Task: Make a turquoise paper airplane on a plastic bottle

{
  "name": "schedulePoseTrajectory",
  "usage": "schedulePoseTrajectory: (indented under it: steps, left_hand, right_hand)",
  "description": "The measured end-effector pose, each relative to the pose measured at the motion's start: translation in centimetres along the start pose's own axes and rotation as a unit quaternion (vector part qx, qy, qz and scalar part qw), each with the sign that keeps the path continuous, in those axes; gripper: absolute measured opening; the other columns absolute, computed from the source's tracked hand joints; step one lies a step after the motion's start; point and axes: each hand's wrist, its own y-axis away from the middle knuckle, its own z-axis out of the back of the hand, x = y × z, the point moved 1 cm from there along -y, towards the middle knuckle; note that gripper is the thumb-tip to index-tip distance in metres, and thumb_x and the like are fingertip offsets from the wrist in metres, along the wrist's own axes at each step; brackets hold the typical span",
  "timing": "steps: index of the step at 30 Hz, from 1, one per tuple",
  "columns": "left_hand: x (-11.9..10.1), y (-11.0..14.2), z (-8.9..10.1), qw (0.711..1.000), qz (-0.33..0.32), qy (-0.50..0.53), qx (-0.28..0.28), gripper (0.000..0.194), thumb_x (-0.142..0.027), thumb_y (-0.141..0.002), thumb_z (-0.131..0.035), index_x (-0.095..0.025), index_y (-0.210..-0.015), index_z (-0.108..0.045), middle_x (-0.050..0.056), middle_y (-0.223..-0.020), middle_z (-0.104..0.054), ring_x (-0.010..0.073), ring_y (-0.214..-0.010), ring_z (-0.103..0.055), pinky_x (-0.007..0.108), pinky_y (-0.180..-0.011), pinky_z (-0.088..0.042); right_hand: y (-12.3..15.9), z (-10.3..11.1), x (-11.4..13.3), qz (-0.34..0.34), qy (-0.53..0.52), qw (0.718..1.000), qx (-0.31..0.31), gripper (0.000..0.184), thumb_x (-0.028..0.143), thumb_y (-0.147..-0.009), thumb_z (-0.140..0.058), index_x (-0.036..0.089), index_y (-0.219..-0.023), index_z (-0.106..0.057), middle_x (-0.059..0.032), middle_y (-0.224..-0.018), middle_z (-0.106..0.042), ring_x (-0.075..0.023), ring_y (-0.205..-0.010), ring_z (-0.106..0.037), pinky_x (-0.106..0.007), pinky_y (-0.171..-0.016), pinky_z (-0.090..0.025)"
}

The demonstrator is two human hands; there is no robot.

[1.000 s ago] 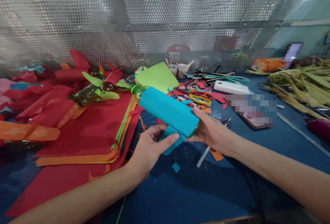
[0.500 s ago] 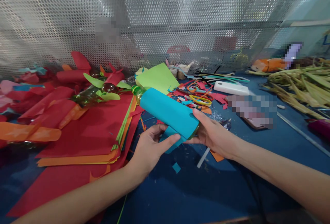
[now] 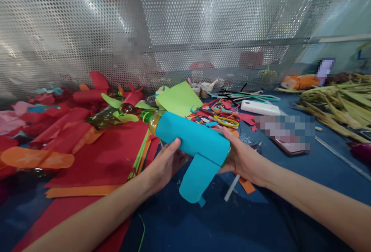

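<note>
A plastic bottle [image 3: 155, 123] with a green cap lies tilted between my hands, its neck toward the left. Blue paper [image 3: 188, 134] wraps its body, and a rounded blue paper flap [image 3: 197, 178] hangs from the lower side near the base. My left hand [image 3: 164, 163] grips the bottle near the neck end, thumb on the paper and fingers underneath, partly hidden. Around the base end, my right hand [image 3: 242, 155] holds the bottle with its thumb on top. Below the flap a small blue paper scrap [image 3: 202, 201] peeks out.
Stacked red paper sheets [image 3: 87, 167] cover the left of the blue table [image 3: 232, 225]. Paper-decorated bottles [image 3: 101, 118] stand behind them. Coloured scraps [image 3: 223, 113], a white power bank [image 3: 260, 107], a phone [image 3: 285, 140] and a glue stick [image 3: 232, 188] lie around. Dried husks [image 3: 342, 97] are at right.
My left hand has let go of the blue flap and moved onto the bottle's body. The flap now hangs in full view. The bottle has come slightly lower in view.
</note>
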Motion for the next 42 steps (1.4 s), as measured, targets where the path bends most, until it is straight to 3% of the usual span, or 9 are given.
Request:
schedulePoseTrajectory:
  steps: [3,6,9,14,20,25,31,34,42]
  left_hand:
    - [0.1,-0.1,0.3,0.998,0.045,0.023,0.037,0.050,-0.052,-0.060,-0.078,-0.020,-0.097,-0.068,0.008,-0.101,-0.073,0.0277,-0.104,-0.063,0.036,-0.089,-0.051]
    - [-0.2,-0.2,0.6,0.999,0.039,0.022,0.014,0.053,-0.051,-0.060,-0.079,-0.017,-0.099,-0.068,0.009,-0.103,-0.073,0.0264,-0.101,-0.064,0.032,-0.084,-0.053]
    - [-0.5,-0.5,0.7,0.999,0.009,0.047,-0.010,0.049,-0.046,-0.061,-0.081,-0.017,-0.098,-0.067,0.008,-0.100,-0.074,0.0239,-0.098,-0.065,0.030,-0.083,-0.054]
    - [-0.8,-0.7,0.9,0.997,-0.021,0.070,-0.037,0.040,-0.038,-0.063,-0.081,-0.017,-0.094,-0.066,0.007,-0.094,-0.075,0.0252,-0.113,-0.059,0.030,-0.093,-0.050]
    - [-0.3,-0.5,1.2,0.993,-0.020,0.106,-0.039,0.058,-0.033,-0.061,-0.083,-0.020,-0.113,-0.062,0.005,-0.101,-0.074,0.0279,-0.108,-0.063,0.039,-0.096,-0.049]
    - [-0.3,-0.5,1.1,0.995,-0.009,0.095,0.009,0.066,-0.035,-0.061,-0.083,-0.021,-0.121,-0.059,0.006,-0.104,-0.073,0.0297,-0.110,-0.062,0.043,-0.100,-0.045]
    - [0.5,-0.3,0.7,0.992,-0.025,0.076,0.095,0.063,-0.035,-0.063,-0.082,-0.021,-0.120,-0.060,0.008,-0.103,-0.073,0.0308,-0.112,-0.060,0.045,-0.101,-0.043]
    - [1.1,-0.1,0.6,0.993,-0.022,0.071,0.092,0.064,-0.030,-0.060,-0.084,-0.021,-0.119,-0.060,0.008,-0.101,-0.074,0.0315,-0.108,-0.062,0.048,-0.099,-0.043]
    - [1.2,-0.1,0.4,0.997,-0.018,0.068,0.041,0.064,-0.026,-0.059,-0.085,-0.021,-0.118,-0.061,0.006,-0.092,-0.076,0.0309,-0.101,-0.066,0.047,-0.094,-0.048]
  right_hand:
    - [-0.3,0.2,0.2,-0.002,0.009,1.000,-0.003,0.052,0.058,-0.092,-0.038,0.026,-0.132,-0.041,-0.0078,-0.106,-0.068,-0.0182,-0.078,-0.068,-0.036,-0.068,-0.060]
    - [-0.5,0.7,0.4,0.029,0.024,0.999,-0.014,0.053,0.060,-0.090,-0.038,0.028,-0.132,-0.038,-0.0071,-0.104,-0.068,-0.0184,-0.078,-0.068,-0.039,-0.076,-0.057]
    - [-0.5,1.2,0.3,0.102,0.080,0.991,-0.034,0.064,0.057,-0.085,-0.053,0.029,-0.137,-0.028,-0.0084,-0.113,-0.062,-0.0207,-0.090,-0.066,-0.042,-0.085,-0.053]
    - [-0.4,1.4,-0.3,0.175,0.180,0.967,-0.036,0.087,0.045,-0.073,-0.073,0.025,-0.139,-0.020,-0.0141,-0.125,-0.047,-0.0245,-0.103,-0.058,-0.045,-0.089,-0.050]
    - [-0.6,1.3,-0.6,0.179,0.169,0.969,-0.020,0.084,0.041,-0.071,-0.074,0.029,-0.136,-0.022,-0.0122,-0.120,-0.047,-0.0258,-0.101,-0.059,-0.046,-0.084,-0.054]
    - [-0.5,1.2,-0.6,0.194,0.173,0.965,-0.016,0.073,0.041,-0.074,-0.071,0.030,-0.132,-0.026,-0.0102,-0.118,-0.048,-0.0240,-0.098,-0.060,-0.045,-0.083,-0.054]
    - [-0.4,1.3,-1.0,0.230,0.221,0.947,-0.033,0.065,0.039,-0.079,-0.068,0.031,-0.132,-0.030,-0.0085,-0.115,-0.049,-0.0228,-0.100,-0.058,-0.042,-0.082,-0.055]
    - [-0.3,1.3,-1.4,0.225,0.242,0.943,-0.038,0.065,0.039,-0.080,-0.067,0.032,-0.133,-0.029,-0.0079,-0.115,-0.049,-0.0214,-0.094,-0.061,-0.042,-0.081,-0.056]
    - [0.2,1.0,-1.5,0.231,0.284,0.930,-0.017,0.068,0.038,-0.080,-0.070,0.035,-0.133,-0.028,-0.0064,-0.122,-0.054,-0.0216,-0.104,-0.061,-0.038,-0.084,-0.057]
